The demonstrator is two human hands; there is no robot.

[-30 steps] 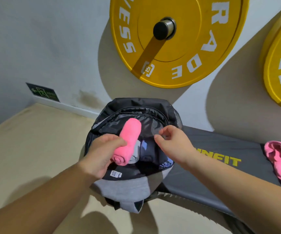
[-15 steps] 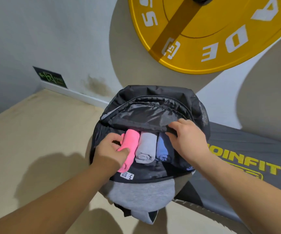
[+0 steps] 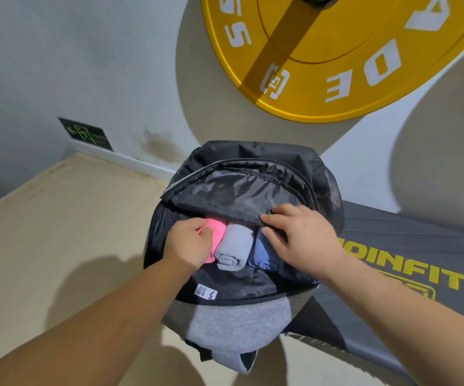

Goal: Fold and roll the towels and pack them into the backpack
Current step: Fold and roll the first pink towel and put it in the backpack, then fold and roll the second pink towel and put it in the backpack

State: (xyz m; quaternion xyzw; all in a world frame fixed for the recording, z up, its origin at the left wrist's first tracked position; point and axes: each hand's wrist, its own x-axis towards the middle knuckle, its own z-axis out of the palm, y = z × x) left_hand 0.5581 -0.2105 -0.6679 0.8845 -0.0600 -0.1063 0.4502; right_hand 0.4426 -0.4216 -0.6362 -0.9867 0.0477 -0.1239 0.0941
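Inside the open black-and-grey fabric backpack [image 3: 242, 307], head view, three rolled towels lay side by side: a pink terry roll [image 3: 216, 237], a grey roll [image 3: 233, 247] touching it, and a blue roll [image 3: 263, 253] beside that. Left hand [image 3: 189, 246] was fisted around the pink roll, pressing it in at the left end of the row. Right hand [image 3: 300, 240] had fingers curled over the black lining flap [image 3: 233, 193], holding the mouth open and partly covering the blue roll. Judged: packing well advanced, pink roll nearly seated; zip not yet closed. Nearby: black padded bench [image 3: 409, 246] under the bag, yellow weight plate [image 3: 336, 57] on the wall. The flap crowded the opening.
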